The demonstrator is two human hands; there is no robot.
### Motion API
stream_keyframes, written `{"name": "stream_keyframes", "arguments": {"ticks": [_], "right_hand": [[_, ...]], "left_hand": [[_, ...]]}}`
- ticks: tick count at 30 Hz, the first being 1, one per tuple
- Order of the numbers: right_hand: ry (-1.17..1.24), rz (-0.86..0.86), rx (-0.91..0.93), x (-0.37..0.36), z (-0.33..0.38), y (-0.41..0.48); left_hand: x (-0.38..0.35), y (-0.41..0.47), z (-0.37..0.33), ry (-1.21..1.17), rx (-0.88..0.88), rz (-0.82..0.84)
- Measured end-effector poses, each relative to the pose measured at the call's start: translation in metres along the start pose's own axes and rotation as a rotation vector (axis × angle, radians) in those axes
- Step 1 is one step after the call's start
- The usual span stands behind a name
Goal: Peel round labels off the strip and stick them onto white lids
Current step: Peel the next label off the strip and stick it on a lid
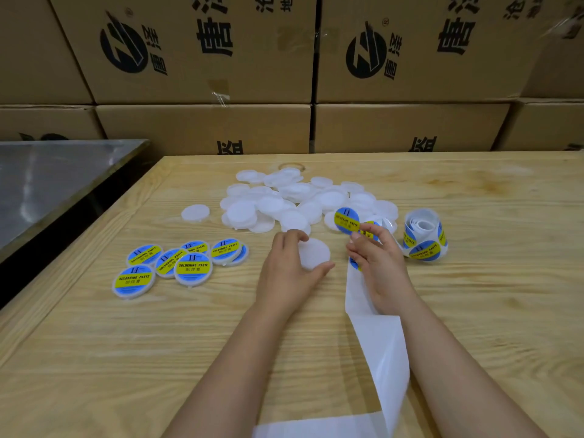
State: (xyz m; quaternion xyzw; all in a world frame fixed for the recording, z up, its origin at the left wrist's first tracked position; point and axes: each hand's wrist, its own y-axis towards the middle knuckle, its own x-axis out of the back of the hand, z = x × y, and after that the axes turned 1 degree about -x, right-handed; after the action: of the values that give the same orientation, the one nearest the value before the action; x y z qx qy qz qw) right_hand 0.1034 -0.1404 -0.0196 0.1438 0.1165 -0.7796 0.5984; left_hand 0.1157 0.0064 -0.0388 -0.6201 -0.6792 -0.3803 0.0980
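The fingers (292,236) of the left hand (289,273) are curling round a blank white lid (316,254), steadying it on the table (221,343). To its right, the right hand (377,263) is pinching the edge of a round label (347,220) that is standing up off the strip (379,343). The label is probably best centred over the lid first, then pressed from the middle outward to avoid bubbles.

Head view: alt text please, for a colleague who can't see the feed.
A person's left grip holds a blank lid at a wooden table while the right grip pinches a round label lifted from the backing strip, which trails toward the camera. Labelled lids lie left, a pile of blank lids behind, the label roll right.
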Motion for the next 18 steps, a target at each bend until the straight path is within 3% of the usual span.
{"name": "stream_keyframes", "arguments": {"ticks": [4, 8, 15, 18], "right_hand": [[-0.239, 0.097, 0.117, -0.002, -0.002, -0.005], [-0.287, 0.202, 0.142, -0.006, -0.007, -0.007], [-0.280, 0.200, 0.167, -0.002, -0.009, -0.004], [-0.284, 0.205, 0.176, -0.003, -0.009, -0.004]], "left_hand": [[0.000, -0.002, -0.005, -0.127, -0.023, -0.006], [0.002, -0.004, -0.007, -0.190, 0.004, 0.031], [0.016, 0.002, -0.011, -0.768, 0.346, 0.214], [0.021, 0.003, -0.008, -0.854, 0.394, 0.271]]}}
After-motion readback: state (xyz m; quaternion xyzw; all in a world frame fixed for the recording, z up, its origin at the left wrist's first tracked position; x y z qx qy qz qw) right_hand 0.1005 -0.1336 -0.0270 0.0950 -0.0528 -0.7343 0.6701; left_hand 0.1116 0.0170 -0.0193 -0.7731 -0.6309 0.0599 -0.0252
